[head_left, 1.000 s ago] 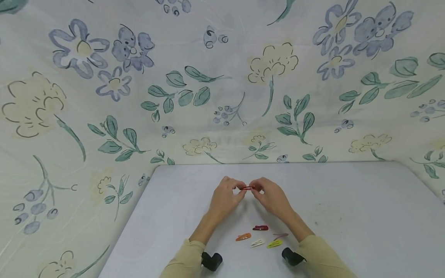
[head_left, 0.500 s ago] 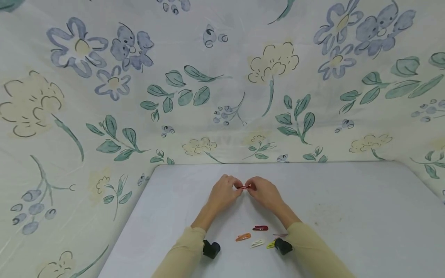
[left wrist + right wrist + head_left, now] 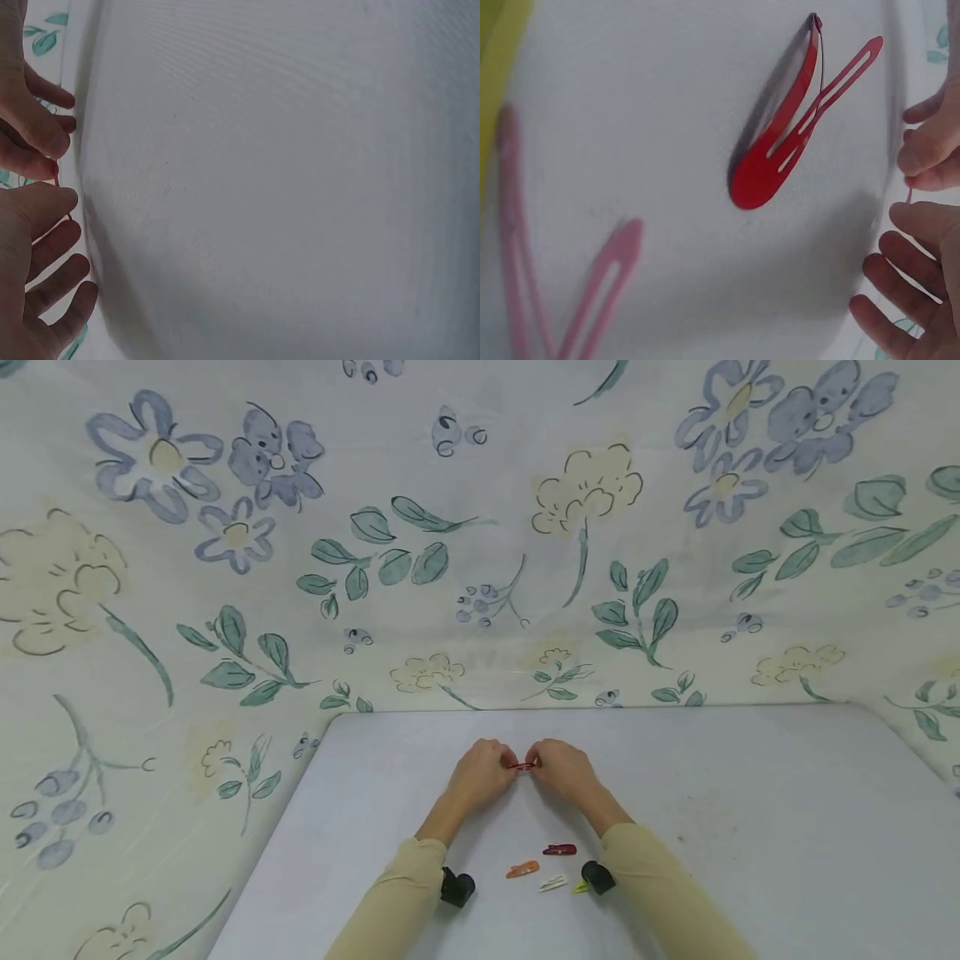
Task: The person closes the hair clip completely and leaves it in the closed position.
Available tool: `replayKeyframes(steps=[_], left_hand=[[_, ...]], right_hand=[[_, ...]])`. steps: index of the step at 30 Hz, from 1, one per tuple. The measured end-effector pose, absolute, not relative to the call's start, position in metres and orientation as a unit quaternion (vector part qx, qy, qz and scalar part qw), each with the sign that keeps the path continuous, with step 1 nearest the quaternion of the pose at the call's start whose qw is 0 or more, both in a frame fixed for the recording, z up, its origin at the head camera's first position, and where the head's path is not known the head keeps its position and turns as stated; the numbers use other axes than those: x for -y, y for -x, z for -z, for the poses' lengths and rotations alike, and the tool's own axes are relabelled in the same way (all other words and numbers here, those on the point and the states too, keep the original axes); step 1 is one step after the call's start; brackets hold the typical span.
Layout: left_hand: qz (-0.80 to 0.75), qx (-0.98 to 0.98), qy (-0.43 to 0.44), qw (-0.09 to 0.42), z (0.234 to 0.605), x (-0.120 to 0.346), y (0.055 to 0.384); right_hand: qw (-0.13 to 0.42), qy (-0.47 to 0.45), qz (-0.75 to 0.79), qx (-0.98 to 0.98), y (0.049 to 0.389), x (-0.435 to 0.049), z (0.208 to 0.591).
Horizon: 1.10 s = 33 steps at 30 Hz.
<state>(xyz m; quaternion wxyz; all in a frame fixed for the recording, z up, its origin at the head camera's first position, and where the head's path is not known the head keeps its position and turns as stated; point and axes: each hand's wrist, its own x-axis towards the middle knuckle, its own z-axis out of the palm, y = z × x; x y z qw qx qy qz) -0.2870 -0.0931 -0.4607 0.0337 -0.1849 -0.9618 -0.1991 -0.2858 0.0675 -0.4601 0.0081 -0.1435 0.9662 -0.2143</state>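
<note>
Far out over the table, my left hand (image 3: 483,774) and right hand (image 3: 564,770) meet at a small red snap hair clip (image 3: 523,767). Each hand pinches one end between thumb and forefinger. Both wrist views show just a thin sliver of this clip (image 3: 57,176) edge-on, the fingers hiding the rest. In the right wrist view, the other fingers of my right hand (image 3: 911,277) are spread apart. A second red hair clip (image 3: 757,176) lies sprung open on the table nearer me, its slotted tongue standing away from its frame.
Near the forearms lie an orange clip (image 3: 522,869), a white clip (image 3: 553,883) and a yellow clip (image 3: 581,887), partly covered by the right wrist camera (image 3: 598,877). A pink clip (image 3: 619,270) shows in the right wrist view. Flowered cloth (image 3: 495,527) hangs behind the white table (image 3: 750,793).
Both hands have shifted slightly left with the clip, drawing closer together. My right forearm has swung inward, so its camera and sleeve now cover the pink clip and most of the yellow one.
</note>
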Motion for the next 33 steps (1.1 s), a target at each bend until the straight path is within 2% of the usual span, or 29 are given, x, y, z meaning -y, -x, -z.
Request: replayKeyframes(steps=[5, 18, 25, 33], left_hand=[[0.187, 0.964, 0.187, 0.031, 0.4640, 0.0959, 0.2893], [0.198, 0.962, 0.190, 0.005, 0.4594, 0.0948, 0.2908], [0.202, 0.960, 0.192, 0.021, 0.4625, 0.0957, 0.2905], [0.203, 0.963, 0.177, 0.009, 0.4628, 0.0961, 0.2893]], right_hand=[[0.025, 0.145, 0.198, -0.969, 0.2879, -0.0639, 0.4598], [0.020, 0.139, 0.182, -0.973, 0.2877, -0.0633, 0.4606], [0.025, 0.131, 0.190, -0.973, 0.2879, -0.0631, 0.4607], [0.027, 0.129, 0.208, -0.969, 0.2852, -0.0638, 0.4595]])
